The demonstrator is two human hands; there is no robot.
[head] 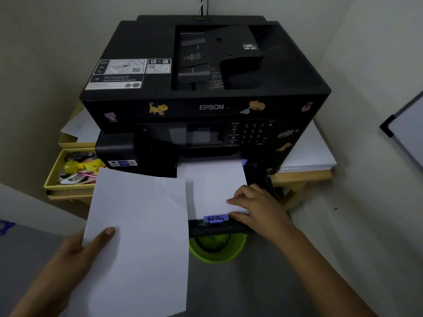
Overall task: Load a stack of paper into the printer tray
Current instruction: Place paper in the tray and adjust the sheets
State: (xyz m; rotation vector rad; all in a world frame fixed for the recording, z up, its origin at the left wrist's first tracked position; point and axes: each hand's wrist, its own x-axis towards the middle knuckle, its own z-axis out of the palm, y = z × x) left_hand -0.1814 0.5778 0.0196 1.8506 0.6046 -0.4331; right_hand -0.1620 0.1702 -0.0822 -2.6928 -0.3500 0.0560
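A black Epson printer point(206, 88) stands on a wooden table against the wall. Its paper tray point(217, 227) is pulled out at the front, with white paper point(212, 186) lying in it and a purple paper guide point(215, 218) at the front edge. My right hand point(256, 207) rests on the front right corner of that paper, fingertips pressing down beside the guide. My left hand point(75, 255) grips a stack of white paper point(137, 243) by its lower left edge, thumb on top, holding it in front of and left of the tray.
A yellow open drawer point(68, 170) with small toys and stationery sits left of the printer. Another ream of white paper point(309, 156) lies on the table at the right. A green mesh basket point(217, 250) stands on the floor under the tray. A whiteboard point(407, 133) leans at the right.
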